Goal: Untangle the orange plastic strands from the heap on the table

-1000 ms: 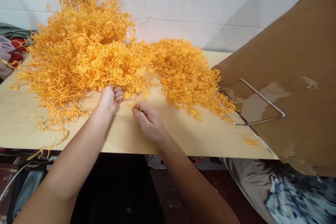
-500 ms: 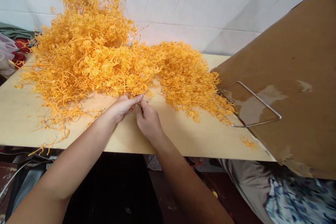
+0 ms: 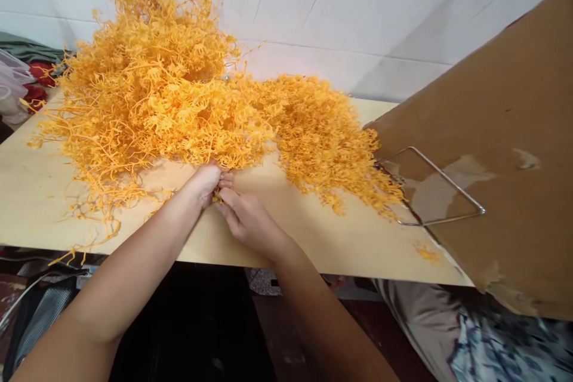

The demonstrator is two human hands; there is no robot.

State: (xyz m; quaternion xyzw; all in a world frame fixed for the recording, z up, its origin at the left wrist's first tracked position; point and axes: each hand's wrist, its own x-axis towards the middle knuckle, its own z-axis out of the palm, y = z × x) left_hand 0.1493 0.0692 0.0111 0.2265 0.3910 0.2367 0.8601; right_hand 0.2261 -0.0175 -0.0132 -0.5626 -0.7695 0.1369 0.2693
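Observation:
A big heap of orange, stringy, spider-like plastic pieces [image 3: 147, 95] covers the left and middle of the table. My left hand [image 3: 208, 182] is closed at the heap's front edge, its fingers curled inward. Close against it, my right hand [image 3: 246, 213] pinches with thumb and forefinger. A bit of an orange stringy piece [image 3: 217, 195] shows between the two hands; the rest of it is hidden by the fingers. To the right of the hands spreads a flatter pile of similar orange pieces [image 3: 322, 137].
A large cardboard box [image 3: 501, 149] stands at the table's right, with a bent metal wire frame [image 3: 447, 179] at its side. White wall [image 3: 286, 6] closes off the back. Red items and a plastic bag [image 3: 15, 74] lie far left. A loose orange scrap [image 3: 427, 252] sits near the box.
Both hands have shifted slightly left, and my right hand has come lower. The fingers of my left hand have curled in from a stretched thumb. The view has shifted slightly.

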